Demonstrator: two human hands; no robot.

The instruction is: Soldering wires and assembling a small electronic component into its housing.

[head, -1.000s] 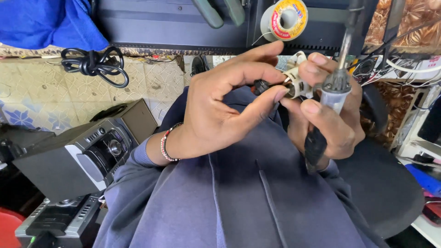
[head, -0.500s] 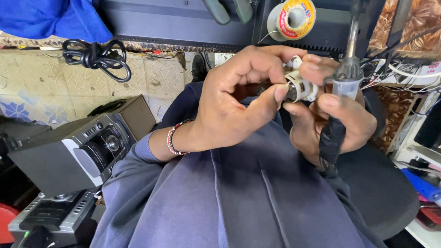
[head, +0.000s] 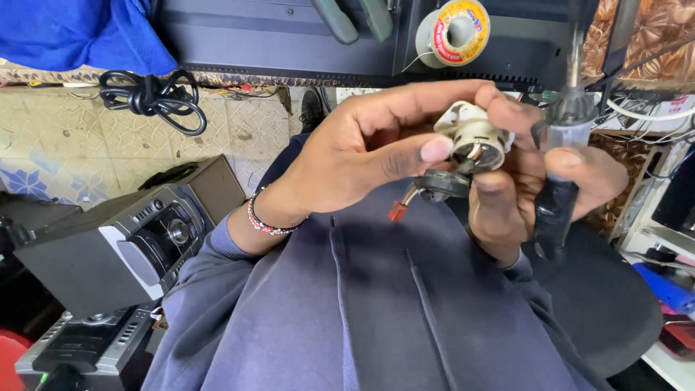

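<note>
My left hand (head: 362,156) pinches a small white round part (head: 474,137) with wires inside, thumb on its near side and fingers over the top. Below it hangs a black ring piece (head: 443,185) with a short lead ending in a red connector (head: 397,211). My right hand (head: 536,188) steadies the same part from the right and also grips a screwdriver (head: 561,166) with a clear and black handle, its shaft pointing up. A beaded bracelet (head: 264,221) sits on my left wrist.
A spool of solder wire (head: 455,30) and two green-handled tools (head: 358,18) hang on the dark bench edge above. A coiled black cable (head: 152,98) lies on the tiled floor. A grey stereo unit (head: 123,246) stands at left, another device (head: 79,351) below it. Cables crowd the right.
The hands have come closer to the camera and lower. The white part has turned so its open end faces me, and the red connector now hangs in view.
</note>
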